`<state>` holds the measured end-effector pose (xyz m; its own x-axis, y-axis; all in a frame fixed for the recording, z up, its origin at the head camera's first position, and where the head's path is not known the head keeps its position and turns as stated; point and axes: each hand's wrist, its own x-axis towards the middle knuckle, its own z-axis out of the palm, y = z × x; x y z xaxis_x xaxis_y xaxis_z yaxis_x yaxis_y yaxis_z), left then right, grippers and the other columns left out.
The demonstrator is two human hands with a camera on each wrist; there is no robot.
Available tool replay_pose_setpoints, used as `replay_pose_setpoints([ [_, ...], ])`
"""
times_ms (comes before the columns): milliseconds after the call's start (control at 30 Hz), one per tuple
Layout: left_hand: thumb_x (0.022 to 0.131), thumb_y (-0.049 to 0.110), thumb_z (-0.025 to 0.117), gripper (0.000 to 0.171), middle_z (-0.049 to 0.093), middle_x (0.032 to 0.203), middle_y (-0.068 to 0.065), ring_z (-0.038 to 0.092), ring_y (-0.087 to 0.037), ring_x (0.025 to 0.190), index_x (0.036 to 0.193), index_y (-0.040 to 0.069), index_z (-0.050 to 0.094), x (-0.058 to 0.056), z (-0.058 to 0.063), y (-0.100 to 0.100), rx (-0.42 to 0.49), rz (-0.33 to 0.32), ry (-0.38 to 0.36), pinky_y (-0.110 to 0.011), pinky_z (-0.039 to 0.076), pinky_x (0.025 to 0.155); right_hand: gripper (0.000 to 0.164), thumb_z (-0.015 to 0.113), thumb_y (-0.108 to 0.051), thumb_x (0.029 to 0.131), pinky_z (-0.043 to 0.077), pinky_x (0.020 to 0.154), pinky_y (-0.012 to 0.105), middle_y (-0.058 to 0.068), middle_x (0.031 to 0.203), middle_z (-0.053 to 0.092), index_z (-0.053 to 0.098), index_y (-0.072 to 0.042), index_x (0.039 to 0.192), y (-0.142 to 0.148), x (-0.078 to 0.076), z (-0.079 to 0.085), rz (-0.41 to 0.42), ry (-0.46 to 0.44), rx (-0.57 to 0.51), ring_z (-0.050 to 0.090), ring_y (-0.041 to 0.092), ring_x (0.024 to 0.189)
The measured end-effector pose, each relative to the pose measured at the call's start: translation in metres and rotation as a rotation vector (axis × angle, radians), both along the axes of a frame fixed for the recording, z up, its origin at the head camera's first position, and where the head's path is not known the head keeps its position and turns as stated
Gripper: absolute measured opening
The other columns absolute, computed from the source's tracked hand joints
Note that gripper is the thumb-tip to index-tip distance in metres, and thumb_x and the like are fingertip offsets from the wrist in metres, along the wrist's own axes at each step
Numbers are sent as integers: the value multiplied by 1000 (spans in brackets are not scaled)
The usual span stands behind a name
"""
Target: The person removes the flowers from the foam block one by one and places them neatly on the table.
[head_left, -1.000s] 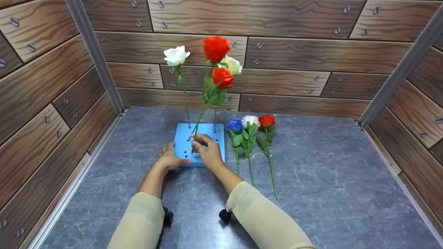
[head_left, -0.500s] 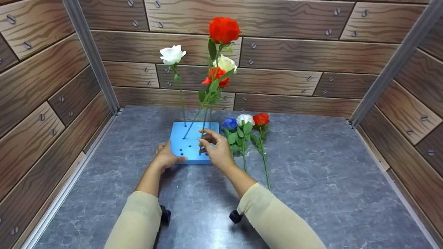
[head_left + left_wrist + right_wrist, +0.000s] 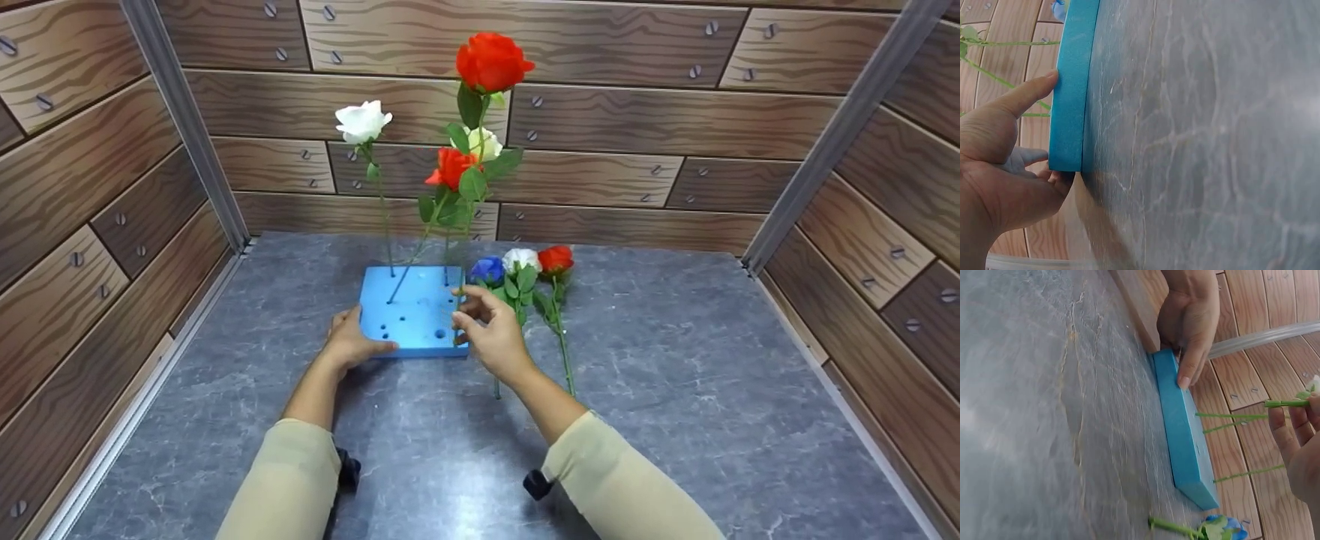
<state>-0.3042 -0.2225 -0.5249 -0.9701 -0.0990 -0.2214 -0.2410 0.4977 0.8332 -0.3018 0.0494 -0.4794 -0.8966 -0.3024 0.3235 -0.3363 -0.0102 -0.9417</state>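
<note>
My right hand [image 3: 491,330] pinches the lower stem of an upright red rose [image 3: 493,62] over the right front of a flat blue block [image 3: 427,349]. In the right wrist view, the cut stem end [image 3: 1283,403] hangs above the block, apart from it. My left hand [image 3: 351,341] grips the block's left front corner, thumb along the top edge and fingers around the side. A white rose [image 3: 363,121], a cream rose [image 3: 487,145] and a leaning red rose [image 3: 451,168] stand in the block's holes. Several bare holes show near its front.
To the right of the block, a blue rose [image 3: 487,270], a white rose [image 3: 520,260] and another red rose [image 3: 555,259] lie on the grey marbled table [image 3: 660,420]. Wood-patterned walls [image 3: 600,120] enclose the back and sides.
My right hand has carried the red rose rightward across the block, from near its middle to the right front, and the bloom stands higher. My left hand has stayed on the corner.
</note>
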Motion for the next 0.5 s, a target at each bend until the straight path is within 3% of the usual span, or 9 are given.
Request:
replay_pose_setpoints([
  [300,94,32,85,115,6,178,-28,7,-49,167,174,2,7,0,1,0,-4,-26,-7,-63,22,135,37,70,4,102,64,68,29,10,102,70,63,4,138,32,6,-2,-60,-78,1,71,19,87],
  [500,95,34,86,114,8,178,-28,8,-49,167,174,1,10,1,0,3,-1,2,1,-63,22,135,39,71,5,101,64,67,30,10,104,69,61,5,139,55,8,-5,-66,-119,32,70,16,84],
])
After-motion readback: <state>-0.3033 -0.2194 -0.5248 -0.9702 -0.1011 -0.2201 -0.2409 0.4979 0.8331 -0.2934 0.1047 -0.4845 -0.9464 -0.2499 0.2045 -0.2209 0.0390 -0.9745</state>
